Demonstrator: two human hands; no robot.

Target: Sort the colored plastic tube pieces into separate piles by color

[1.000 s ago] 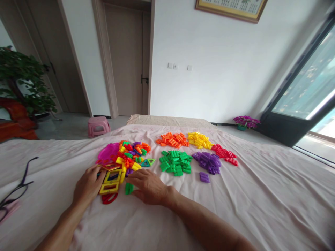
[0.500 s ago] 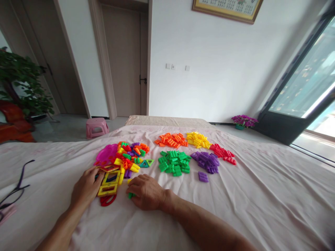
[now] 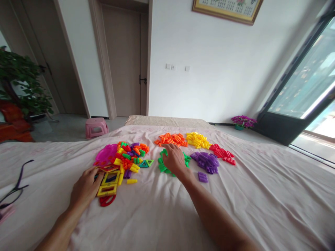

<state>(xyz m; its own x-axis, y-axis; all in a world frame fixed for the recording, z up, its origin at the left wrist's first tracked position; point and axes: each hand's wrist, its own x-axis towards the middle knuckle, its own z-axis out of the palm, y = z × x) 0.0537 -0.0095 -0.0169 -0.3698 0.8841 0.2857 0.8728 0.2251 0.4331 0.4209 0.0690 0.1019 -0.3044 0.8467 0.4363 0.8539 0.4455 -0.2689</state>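
Note:
My left hand [image 3: 86,186] lies at the left edge of the yellow square-framed magnetic tiles [image 3: 108,190], its fingers curled against them. A red rounded piece [image 3: 107,200] sticks out below the tiles. My right hand [image 3: 174,158] is over the pile of green plastic building blocks [image 3: 162,166], fingers apart and pointing left, covering the middle of the pile. Beyond the tiles is a mixed heap of coloured blocks [image 3: 127,156], beside a magenta scalloped plate [image 3: 106,155]. One yellow block [image 3: 132,181] lies alone between my hands.
Sorted piles of orange blocks [image 3: 171,139], yellow blocks [image 3: 198,140], red blocks [image 3: 222,152] and purple blocks [image 3: 205,161] surround the green one. Two triangular tiles [image 3: 146,163] lie by the mixed heap. Eyeglasses [image 3: 17,188] rest at the far left on the wrinkled cloth [image 3: 146,223].
My right hand has moved right and away from me, from beside the tiles to the green pile. The green piece under its fingers has left that spot; the yellow block there is uncovered.

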